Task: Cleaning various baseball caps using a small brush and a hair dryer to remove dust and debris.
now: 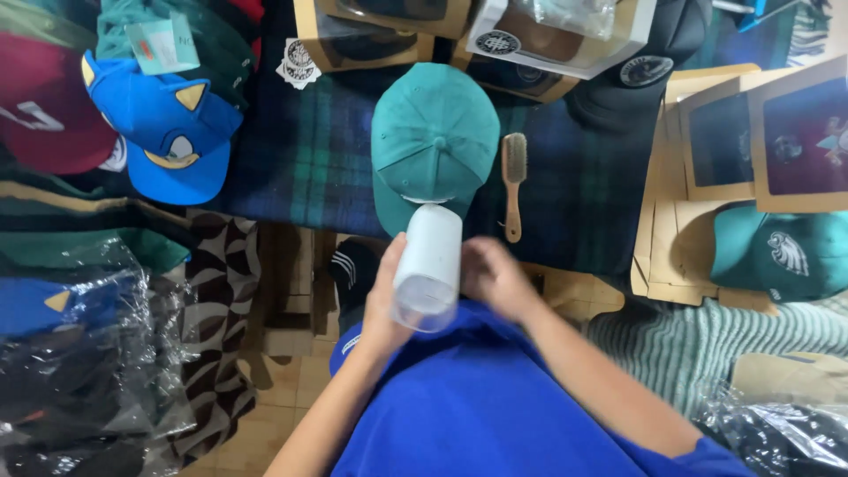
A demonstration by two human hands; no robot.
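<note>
Far left: a dark red fabric cap point(40, 106) lies beside a bright blue cap with yellow pointed ears point(168, 132), a pale teal paper tag point(162, 42) resting at its top edge.
Lower left: crinkly clear plastic bags point(79, 353) hold more caps, glossy and wrinkled, over a brown-and-cream patterned cloth point(216, 291).
Tabletop: covered by a dark blue-green plaid cloth point(300, 159), soft and woven.
Left hand point(382, 296): curled around the left side of a white smooth cylindrical canister point(429, 265), holding it tilted with its clear-rimmed end towards the camera.
Canister: held over the person's blue shirt point(477, 406), between both hands; its far end meets the back edge of a teal cotton baseball cap point(433, 132).
Teal cap: lies flat on the plaid cloth, panels stitched, rounded crown up.
Right hand point(495, 278): fingers closed against the canister's right side, blurred, so the exact grip cannot be told.
Brush: a wooden-handled bristle brush point(512, 181) lies just right of the teal cap, handle towards the person.
Top: tan cardboard boxes with clear windows point(371, 35) and a white box point(565, 35), each with a round black-and-white sticker.
Right: flat tan cardboard window boxes point(751, 141) stacked, then a second teal cap with a pale emblem point(782, 252) on a green ribbed cloth point(707, 336).
</note>
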